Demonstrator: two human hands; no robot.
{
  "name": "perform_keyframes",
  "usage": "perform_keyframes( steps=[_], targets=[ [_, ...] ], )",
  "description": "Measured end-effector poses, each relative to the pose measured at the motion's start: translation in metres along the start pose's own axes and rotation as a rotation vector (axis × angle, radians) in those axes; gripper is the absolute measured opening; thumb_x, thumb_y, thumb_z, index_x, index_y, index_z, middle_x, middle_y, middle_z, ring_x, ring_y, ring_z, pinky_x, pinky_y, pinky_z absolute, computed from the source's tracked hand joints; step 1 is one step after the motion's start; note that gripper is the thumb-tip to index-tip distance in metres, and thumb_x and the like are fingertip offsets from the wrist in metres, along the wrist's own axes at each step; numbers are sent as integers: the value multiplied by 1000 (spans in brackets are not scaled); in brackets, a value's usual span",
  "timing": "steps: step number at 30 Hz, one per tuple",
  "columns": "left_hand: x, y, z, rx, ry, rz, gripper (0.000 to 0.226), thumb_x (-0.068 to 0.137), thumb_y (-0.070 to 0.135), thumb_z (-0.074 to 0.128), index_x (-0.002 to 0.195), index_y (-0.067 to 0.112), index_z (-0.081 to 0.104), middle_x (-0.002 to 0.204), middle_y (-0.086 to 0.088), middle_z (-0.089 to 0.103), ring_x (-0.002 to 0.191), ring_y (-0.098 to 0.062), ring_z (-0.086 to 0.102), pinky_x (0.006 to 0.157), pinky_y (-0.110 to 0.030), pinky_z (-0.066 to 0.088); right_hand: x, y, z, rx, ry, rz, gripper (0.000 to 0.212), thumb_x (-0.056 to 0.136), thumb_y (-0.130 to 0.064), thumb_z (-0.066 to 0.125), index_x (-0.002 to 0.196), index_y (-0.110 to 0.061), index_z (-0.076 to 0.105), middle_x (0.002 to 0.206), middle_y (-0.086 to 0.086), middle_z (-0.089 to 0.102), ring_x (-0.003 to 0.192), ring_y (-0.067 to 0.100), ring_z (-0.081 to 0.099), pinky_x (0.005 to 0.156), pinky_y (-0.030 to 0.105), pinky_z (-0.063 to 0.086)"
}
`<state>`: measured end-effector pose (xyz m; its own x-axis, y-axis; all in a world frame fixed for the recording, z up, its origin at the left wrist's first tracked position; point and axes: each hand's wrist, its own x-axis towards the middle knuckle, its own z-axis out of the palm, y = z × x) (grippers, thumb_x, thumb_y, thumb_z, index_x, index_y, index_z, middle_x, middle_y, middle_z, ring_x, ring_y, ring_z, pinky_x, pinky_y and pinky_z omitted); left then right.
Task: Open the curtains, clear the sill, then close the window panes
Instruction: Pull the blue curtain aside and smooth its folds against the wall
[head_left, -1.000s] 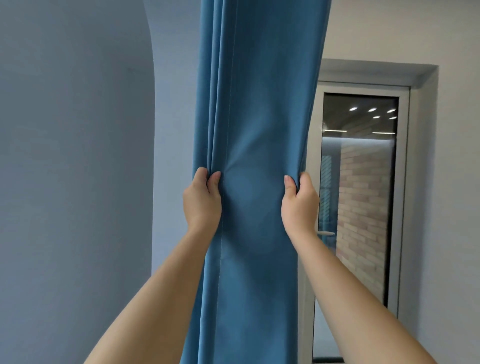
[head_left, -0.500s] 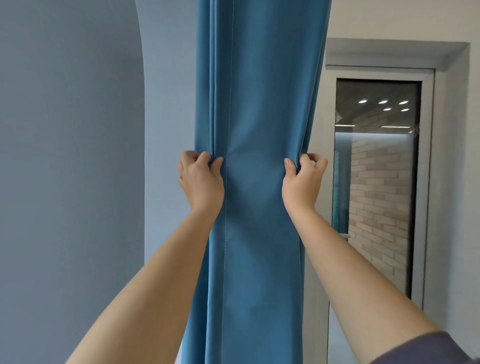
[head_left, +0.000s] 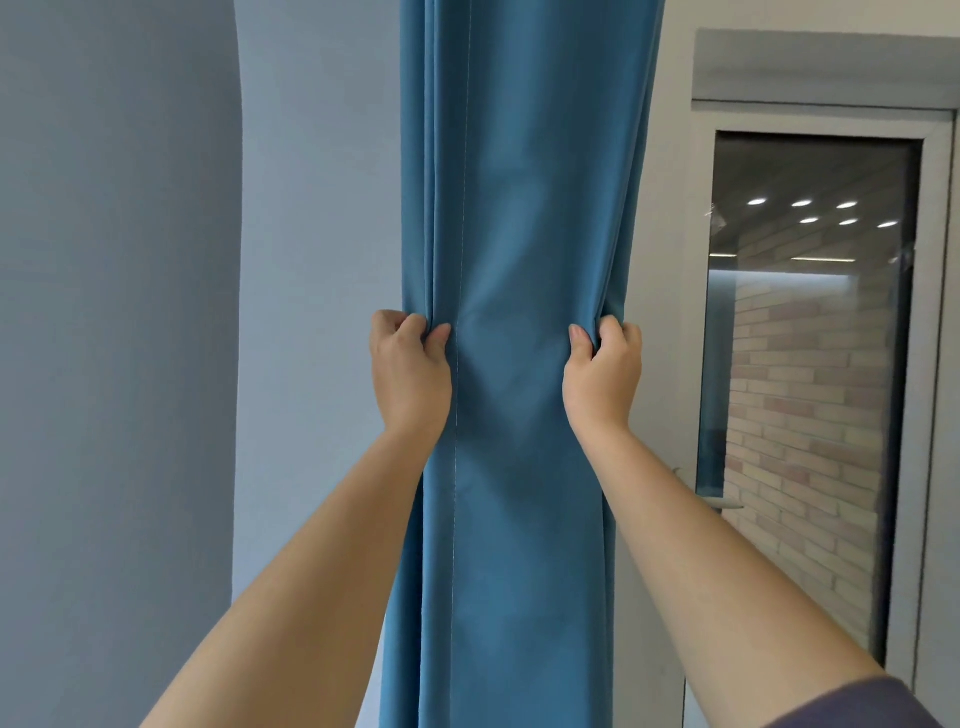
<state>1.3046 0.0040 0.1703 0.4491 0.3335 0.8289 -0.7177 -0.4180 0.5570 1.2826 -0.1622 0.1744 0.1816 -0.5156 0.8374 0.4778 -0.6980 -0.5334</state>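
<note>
Both hands bunch the blue curtain beside the window.

The left hand (head_left: 410, 371) clenches the curtain (head_left: 519, 234) at its left folds, the right hand (head_left: 602, 376) at its right edge; fingertips vanish into cloth. The window pane (head_left: 810, 364) stands just right, sill out of sight.

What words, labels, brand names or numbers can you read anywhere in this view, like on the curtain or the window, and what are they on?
None: no readable text shows anywhere.
The blue curtain, gripped by the left hand and the right hand, is plain fabric with only a stitched seam.
The window frame and the glass pane carry no label; the glass shows only brick and ceiling lights.
</note>
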Motion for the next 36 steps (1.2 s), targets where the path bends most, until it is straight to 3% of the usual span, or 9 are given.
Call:
perform_keyframes(
  steps=[7,12,19,22,24,26,29,32,36],
  targets=[
    [9,-30,37,53,-42,-84,33,97,19,52,69,5,41,99,-1,43,79,-23,44,68,-30,38,10,40,35,-9,-67,52,24,94,-19,56,77,-9,42,94,5,43,82,31,49,68,30,37],
    [24,-42,50,80,-44,-83,40,98,19,51,63,12,34,99,-2,44,78,-23,43,66,-30,34,20,47,55,-86,-87,91,22,94,-26,56,79,-11,47,98,2,42,89,34,52,75,45,49],
    [38,-60,53,55,-52,-22,38,97,22,52,64,16,35,95,0,45,84,-26,47,71,-34,40,24,53,77,-203,-41,42,25,92,-29,56,89,-5,58,117,8,49,103,30,48,81,41,40],
    [41,-64,53,100,1,88,10,93,21,57,89,15,50,105,0,47,95,-28,50,85,-36,40,23,54,83,-158,-17,29,25,92,-28,57,90,-4,58,123,8,48,108,30,47,83,44,45],
    [45,-61,50,135,42,203,37,88,20,62,122,16,47,129,-4,45,115,-26,47,92,-31,32,18,55,84,-107,10,27,25,93,-27,57,93,-3,58,128,9,46,111,30,46,85,45,45],
    [53,-53,47,200,79,354,63,87,18,61,143,16,33,153,-7,28,135,-23,33,103,-35,28,13,58,85,-66,37,9,25,93,-26,57,94,-2,58,131,10,44,113,30,45,88,42,43],
    [72,-34,47,404,150,642,77,84,7,54,152,19,19,162,-6,16,148,-23,17,117,-48,19,10,61,85,-25,44,-22,24,94,-24,57,97,0,57,138,13,40,120,30,45,90,29,37],
    [96,-14,51,578,175,863,79,81,-3,44,153,21,20,162,-6,17,149,-28,14,118,-56,12,8,60,84,23,23,-21,20,96,-25,55,93,-5,53,145,12,33,120,25,47,88,23,35],
    [127,11,52,709,148,889,68,85,12,37,151,19,24,162,-13,13,148,-39,8,118,-60,7,4,59,82,36,15,-10,20,97,-25,53,89,-8,47,146,10,33,104,8,41,84,19,33]
  ],
)
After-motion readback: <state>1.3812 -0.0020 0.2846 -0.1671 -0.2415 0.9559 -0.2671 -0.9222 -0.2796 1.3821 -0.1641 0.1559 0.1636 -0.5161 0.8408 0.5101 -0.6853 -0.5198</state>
